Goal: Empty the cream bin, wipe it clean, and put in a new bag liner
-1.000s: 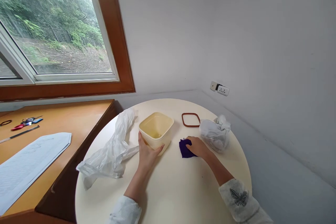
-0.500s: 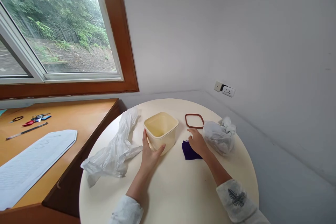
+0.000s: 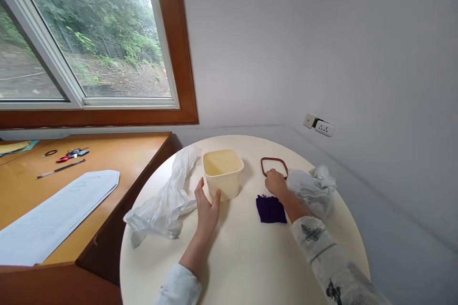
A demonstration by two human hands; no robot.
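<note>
A pale yellow plastic container (image 3: pixel 225 182) with rounded corners stands upright on the round table, its top uncovered. My left hand (image 3: pixel 207 209) is just in front of it, thumb and fingers spread, holding nothing. At the near edge of a thin reddish-brown rounded-square ring (image 3: pixel 275 158), my right hand (image 3: pixel 276 183) has its fingers closed on the rim; the fingertips are partly hidden. A dark purple cloth (image 3: pixel 271 209) with a frayed edge lies flat just below the right wrist.
A crumpled clear plastic bag (image 3: pixel 166 200) spreads over the left of the round table (image 3: pixel 246 267). On the right, a knotted plastic bag (image 3: pixel 315 190) sits by my right forearm. The wooden desk (image 3: pixel 139 147) carries papers (image 3: pixel 67 209), a pen (image 3: pixel 60 169) and keys (image 3: pixel 74 153).
My left hand has come off the container, which now stands level on the table. My right hand has moved from above the cloth to the ring and closed on its near edge.
</note>
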